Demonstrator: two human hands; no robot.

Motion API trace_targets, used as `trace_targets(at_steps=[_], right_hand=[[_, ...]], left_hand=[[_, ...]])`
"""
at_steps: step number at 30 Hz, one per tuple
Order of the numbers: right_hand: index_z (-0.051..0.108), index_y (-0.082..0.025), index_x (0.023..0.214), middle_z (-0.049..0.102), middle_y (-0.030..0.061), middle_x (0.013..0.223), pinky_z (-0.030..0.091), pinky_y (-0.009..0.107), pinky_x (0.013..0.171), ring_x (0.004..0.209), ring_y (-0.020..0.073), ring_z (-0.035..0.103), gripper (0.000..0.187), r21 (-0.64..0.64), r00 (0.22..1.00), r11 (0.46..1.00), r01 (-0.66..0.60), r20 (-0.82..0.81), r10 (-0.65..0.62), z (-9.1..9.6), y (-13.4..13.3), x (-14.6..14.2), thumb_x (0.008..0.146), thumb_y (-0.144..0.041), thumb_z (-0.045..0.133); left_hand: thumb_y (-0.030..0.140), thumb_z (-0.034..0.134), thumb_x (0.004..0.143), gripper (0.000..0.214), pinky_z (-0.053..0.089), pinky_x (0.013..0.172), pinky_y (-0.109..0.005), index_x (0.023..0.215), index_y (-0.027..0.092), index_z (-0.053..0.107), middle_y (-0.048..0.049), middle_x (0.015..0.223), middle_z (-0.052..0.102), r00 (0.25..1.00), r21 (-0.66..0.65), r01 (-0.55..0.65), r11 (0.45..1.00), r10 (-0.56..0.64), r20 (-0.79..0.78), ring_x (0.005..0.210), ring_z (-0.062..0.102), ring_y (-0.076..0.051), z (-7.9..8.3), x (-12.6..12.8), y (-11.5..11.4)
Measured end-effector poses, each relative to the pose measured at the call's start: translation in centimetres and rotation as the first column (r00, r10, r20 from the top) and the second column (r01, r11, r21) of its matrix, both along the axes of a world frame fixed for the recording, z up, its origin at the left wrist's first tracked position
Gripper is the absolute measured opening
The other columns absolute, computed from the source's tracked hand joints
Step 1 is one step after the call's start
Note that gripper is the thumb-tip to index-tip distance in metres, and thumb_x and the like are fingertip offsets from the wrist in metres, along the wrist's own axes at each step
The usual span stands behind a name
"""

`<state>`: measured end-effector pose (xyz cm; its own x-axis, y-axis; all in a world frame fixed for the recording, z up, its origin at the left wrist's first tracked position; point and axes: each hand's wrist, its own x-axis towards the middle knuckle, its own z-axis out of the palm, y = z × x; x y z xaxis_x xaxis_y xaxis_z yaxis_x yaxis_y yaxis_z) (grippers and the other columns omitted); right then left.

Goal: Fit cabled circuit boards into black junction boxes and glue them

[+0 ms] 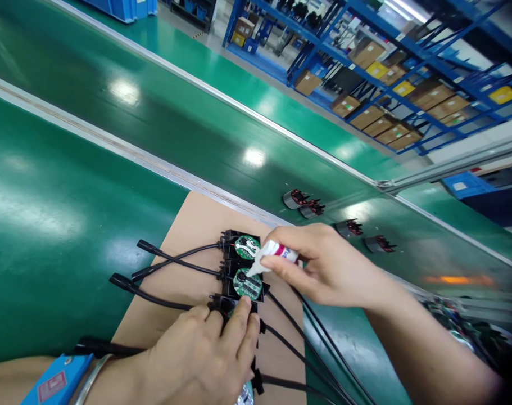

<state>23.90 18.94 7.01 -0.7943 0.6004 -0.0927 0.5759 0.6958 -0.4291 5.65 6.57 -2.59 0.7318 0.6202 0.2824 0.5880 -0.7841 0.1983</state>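
My right hand (323, 264) is closed around a small white glue tube (272, 254) with a red label. The tube's nozzle touches a round green circuit board (247, 283) set in a black housing. A second green board (247, 246) sits just above it in the same row. My left hand (205, 354) lies curled over the housings nearer to me, its fingertips pressing on the black housing (224, 304) below the glued board. Black cables (167, 261) run out of the housings to both sides. All of this rests on a brown cardboard sheet (188, 230).
The cardboard lies on a green bench beside a green conveyor belt (154, 112). Several small wound motor parts (298, 199) sit on the belt to the right. A blue tag (57, 379) is on my left wrist. Blue shelving (386, 73) with cardboard boxes stands behind.
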Motion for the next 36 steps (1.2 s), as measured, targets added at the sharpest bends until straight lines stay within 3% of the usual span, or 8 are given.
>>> trace_targets(at_steps=[7, 23, 36], right_hand=[[0.047, -0.019, 0.072, 0.048, -0.0015, 0.062, 0.027, 0.026, 0.053, 0.055, 0.0121, 0.040, 0.025, -0.030, 0.993, 0.997, -0.071, 0.088, 0.074, -1.9, -0.9, -1.2, 0.093, -0.032, 0.046], [0.049, -0.018, 0.077, 0.049, -0.0004, 0.066, 0.027, 0.028, 0.055, 0.057, 0.0126, 0.042, 0.023, -0.081, 0.992, 0.995, -0.054, 0.113, 0.063, 0.0, -2.0, 0.5, 0.096, -0.029, 0.045], [0.048, -0.019, 0.076, 0.051, -0.0004, 0.066, 0.029, 0.027, 0.055, 0.058, 0.0123, 0.043, 0.025, -0.005, 0.992, 0.998, -0.065, 0.104, 0.065, -0.5, -1.1, 0.4, 0.097, -0.032, 0.043]], left_hand=[[0.033, 0.037, 0.096, 0.045, 0.045, 0.045, -0.031, 0.128, 0.006, 0.054, -0.0213, 0.130, 0.056, 1.000, 0.021, 0.029, 0.999, -0.029, -0.004, 0.060, 0.065, -0.019, -0.5, 0.0, -0.2], [0.027, 0.031, 0.099, 0.044, 0.048, 0.050, -0.033, 0.132, 0.008, 0.053, -0.0190, 0.132, 0.055, 0.997, -0.040, 0.034, 0.999, -0.037, -0.073, 0.067, 0.067, -0.021, 1.3, -0.6, 0.1], [0.029, 0.033, 0.098, 0.046, 0.048, 0.055, -0.033, 0.135, 0.007, 0.050, -0.0206, 0.138, 0.049, 0.990, -0.077, 0.061, 0.995, -0.070, -0.120, 0.072, 0.067, -0.022, 1.3, -0.7, -0.1]])
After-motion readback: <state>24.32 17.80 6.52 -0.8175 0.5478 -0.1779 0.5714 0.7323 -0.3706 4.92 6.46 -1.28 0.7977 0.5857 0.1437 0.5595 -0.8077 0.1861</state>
